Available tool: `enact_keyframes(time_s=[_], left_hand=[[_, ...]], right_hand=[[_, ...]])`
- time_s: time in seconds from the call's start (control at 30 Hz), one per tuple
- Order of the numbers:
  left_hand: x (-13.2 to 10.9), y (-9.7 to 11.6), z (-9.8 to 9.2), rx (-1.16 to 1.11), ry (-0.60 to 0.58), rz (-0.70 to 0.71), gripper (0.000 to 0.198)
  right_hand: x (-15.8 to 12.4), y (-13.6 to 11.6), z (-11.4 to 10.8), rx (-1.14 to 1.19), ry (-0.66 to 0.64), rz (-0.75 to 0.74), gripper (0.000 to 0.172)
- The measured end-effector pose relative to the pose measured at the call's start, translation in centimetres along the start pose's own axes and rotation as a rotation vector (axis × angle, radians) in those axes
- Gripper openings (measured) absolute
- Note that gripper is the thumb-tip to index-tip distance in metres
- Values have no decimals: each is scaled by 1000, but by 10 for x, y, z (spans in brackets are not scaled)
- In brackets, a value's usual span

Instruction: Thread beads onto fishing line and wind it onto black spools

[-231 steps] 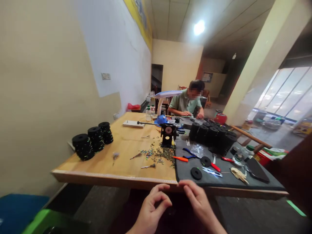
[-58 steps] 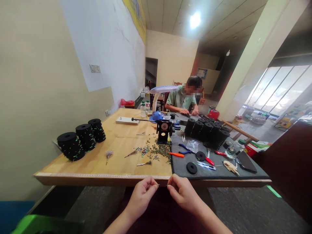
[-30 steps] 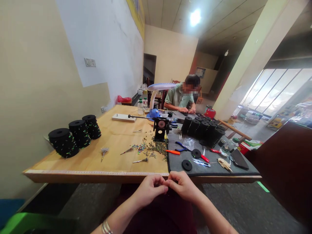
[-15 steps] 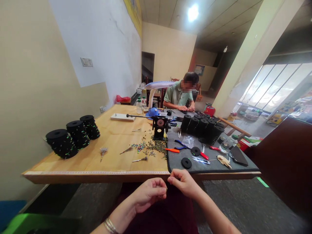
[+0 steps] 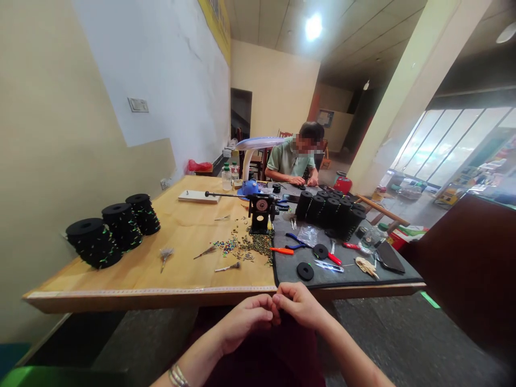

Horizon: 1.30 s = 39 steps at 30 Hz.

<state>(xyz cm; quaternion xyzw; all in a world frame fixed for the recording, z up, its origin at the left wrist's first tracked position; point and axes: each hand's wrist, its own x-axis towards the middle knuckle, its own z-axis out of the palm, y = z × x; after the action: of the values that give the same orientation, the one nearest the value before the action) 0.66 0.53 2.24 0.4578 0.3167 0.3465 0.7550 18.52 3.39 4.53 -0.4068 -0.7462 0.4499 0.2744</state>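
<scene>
My left hand and my right hand meet fingertip to fingertip over my lap, just in front of the table edge. The fingers of both are pinched together; whatever lies between them is too small or too hidden to make out. Beyond them on the dark mat lies a flat black foam spool. A second black spool is behind it, close to silver snips. Left of the mat, a heap of small brass-coloured pieces and coloured beads lies on the wood.
Three black foam rolls stand on the left of the table, with a small black winding machine at the centre. More black rolls crowd the mat near blue-handled pliers and an orange tool. A co-worker sits opposite, beside a lamp.
My left hand has moved right and up, so its fingertips now touch those of my right hand. The camera view has shifted slightly.
</scene>
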Motion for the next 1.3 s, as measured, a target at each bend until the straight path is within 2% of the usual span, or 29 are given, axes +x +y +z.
enact_keyframes(time_s=[0.17,0.3,0.47,0.67,0.93,1.1,1.3], left_hand=[[6,1,8,188,90,144,32],[7,2,9,227,122,154,36],[6,5,10,238,120,140,31],[6,2,9,214,114,117,25],[4,0,10,221,99,70,29],[5,-4,10,100,93,-13,33],[9,-9,4,83,122,-81,30]], right_hand=[[-1,-1,-3,9,7,3,39],[-2,-1,-7,25,-15,7,37],[-3,4,-10,-90,1,8,24],[-4,12,-10,-158,11,-29,24],[-3,17,-11,-113,49,-18,27],[-5,18,-15,20,-22,19,31],[-8,13,-18,-11,-41,11,12]])
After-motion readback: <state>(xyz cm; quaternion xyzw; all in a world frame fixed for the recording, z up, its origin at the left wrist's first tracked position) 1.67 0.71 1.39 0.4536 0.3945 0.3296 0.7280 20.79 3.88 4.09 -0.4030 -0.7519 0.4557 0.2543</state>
